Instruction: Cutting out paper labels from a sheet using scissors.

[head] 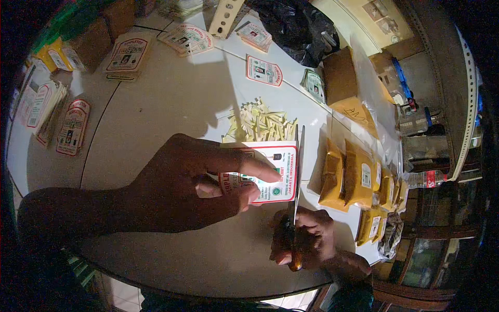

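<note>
My left hand (pixel 206 175) pinches a printed paper label (pixel 289 154) with a red border, its right edge facing the tool. Fingers cover much of the print. My right hand (pixel 317 234) grips scissors (pixel 297 218) by the handles, seen nearly edge-on. The blades point away from me, along the label's right edge; whether they touch the paper is hard to tell. Just beyond the label lies a heap of thin, pale paper trimmings (pixel 261 121) on the white tiled tabletop (pixel 175 101).
Stacked labels (pixel 126 54) lie at the back left, and more (pixel 72 126) at the left. Sealed pouches of yellow-brown contents (pixel 358 175) stand at the right, near a cardboard box (pixel 343 78) and a plastic bottle (pixel 425 179). A black plastic bag (pixel 296 31) sits behind.
</note>
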Demonstrator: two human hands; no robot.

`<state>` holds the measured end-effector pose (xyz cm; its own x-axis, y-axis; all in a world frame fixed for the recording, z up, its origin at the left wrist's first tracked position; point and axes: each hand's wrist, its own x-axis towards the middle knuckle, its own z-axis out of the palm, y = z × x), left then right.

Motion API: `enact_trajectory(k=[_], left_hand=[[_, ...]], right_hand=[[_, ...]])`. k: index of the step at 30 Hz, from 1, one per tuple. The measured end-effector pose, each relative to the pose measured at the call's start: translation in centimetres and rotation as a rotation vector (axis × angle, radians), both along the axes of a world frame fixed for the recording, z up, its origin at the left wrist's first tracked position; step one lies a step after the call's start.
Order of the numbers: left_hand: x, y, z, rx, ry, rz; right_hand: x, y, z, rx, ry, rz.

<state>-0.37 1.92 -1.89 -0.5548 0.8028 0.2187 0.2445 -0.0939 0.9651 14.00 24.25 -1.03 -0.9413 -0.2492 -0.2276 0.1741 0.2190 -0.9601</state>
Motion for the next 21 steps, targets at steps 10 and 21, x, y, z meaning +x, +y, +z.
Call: enact_trajectory(k=[10,21], left_hand=[[0.0,-0.1,0.3,-0.050,-0.063,-0.013],[-0.3,-0.1,0.4,-0.078,-0.157,0.006]], right_hand=[[-0.2,0.1,0.2,0.042,0.025,0.050],[-0.5,0.3,0.2,0.004,-0.140,-0.054]])
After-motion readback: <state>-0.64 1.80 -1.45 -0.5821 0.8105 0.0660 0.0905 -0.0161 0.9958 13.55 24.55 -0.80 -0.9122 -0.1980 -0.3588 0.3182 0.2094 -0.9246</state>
